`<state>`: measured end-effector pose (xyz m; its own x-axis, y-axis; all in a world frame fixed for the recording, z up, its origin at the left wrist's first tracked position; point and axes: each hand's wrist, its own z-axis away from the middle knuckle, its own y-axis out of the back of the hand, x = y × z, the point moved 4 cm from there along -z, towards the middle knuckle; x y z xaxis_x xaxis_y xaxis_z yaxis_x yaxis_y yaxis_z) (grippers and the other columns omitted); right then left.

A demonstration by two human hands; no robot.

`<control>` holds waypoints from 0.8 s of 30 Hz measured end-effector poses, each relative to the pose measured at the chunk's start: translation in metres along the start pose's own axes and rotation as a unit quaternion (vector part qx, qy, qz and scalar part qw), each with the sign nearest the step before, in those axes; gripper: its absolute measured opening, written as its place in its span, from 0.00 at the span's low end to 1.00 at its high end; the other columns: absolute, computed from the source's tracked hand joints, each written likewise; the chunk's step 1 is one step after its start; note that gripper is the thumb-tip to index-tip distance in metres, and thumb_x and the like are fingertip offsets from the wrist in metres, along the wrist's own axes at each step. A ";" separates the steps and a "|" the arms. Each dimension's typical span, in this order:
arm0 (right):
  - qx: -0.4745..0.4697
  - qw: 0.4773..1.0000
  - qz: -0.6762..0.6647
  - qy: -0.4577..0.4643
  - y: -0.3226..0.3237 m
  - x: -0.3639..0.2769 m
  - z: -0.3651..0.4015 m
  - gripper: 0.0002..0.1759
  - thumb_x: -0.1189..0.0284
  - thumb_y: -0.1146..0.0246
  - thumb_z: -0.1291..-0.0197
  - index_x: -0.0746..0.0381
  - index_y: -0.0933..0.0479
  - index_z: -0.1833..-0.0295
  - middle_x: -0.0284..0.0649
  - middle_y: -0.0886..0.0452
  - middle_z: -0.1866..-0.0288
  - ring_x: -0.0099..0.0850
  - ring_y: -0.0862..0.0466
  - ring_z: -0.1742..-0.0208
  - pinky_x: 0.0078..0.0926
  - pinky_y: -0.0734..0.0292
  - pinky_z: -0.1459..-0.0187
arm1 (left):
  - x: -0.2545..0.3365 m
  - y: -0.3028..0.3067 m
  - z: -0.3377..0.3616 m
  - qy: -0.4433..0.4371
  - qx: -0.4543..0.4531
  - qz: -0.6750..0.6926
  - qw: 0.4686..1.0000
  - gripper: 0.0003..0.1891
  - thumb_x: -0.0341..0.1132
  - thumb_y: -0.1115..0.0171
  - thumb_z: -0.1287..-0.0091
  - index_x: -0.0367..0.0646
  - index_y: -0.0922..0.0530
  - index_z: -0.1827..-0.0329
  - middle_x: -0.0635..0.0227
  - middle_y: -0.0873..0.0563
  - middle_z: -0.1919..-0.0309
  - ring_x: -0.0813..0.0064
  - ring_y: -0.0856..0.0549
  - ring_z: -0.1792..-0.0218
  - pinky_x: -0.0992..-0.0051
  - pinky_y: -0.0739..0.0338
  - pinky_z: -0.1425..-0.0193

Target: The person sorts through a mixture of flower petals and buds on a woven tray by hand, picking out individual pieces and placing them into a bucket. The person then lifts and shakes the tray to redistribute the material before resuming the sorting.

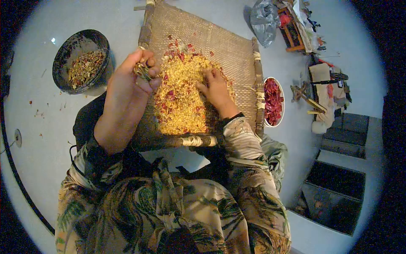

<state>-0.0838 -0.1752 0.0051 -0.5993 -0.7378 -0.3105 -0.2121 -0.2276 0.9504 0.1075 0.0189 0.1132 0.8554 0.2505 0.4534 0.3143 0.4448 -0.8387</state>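
Note:
My left hand [137,72] is raised over the left edge of a woven frame [224,40], its fingers curled round a bunch of dried plant bits [144,71]. On the weave lies a wide layer of yellow pieces [182,106] mixed with red bits. My right hand [215,89] rests on the right part of this layer, fingers spread; whether anything is under the fingertips is hidden.
A black bucket [57,67] with dried plant scraps stands at the left. To the right of the frame is a white bowl [283,101] of dark red pieces. A grey plastic bag [264,23] and a wooden rack [292,36] are at the upper right.

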 end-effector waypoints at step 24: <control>-0.129 0.981 0.143 -0.023 -0.023 -0.033 0.006 0.36 0.52 0.37 0.48 0.60 0.36 0.38 0.59 0.31 0.42 0.53 0.28 0.43 0.44 0.31 0.43 | -0.010 0.002 0.000 0.016 -0.015 0.005 1.000 0.08 0.39 0.51 0.31 0.45 0.29 0.65 0.74 0.26 0.73 0.81 0.26 0.72 0.80 0.32 0.68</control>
<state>-0.0640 -0.1418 -0.0072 -0.6414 -0.7668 -0.0257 0.1685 -0.1735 0.9703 0.0995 0.0177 0.1070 0.8711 0.2263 0.4358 0.3176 0.4173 -0.8515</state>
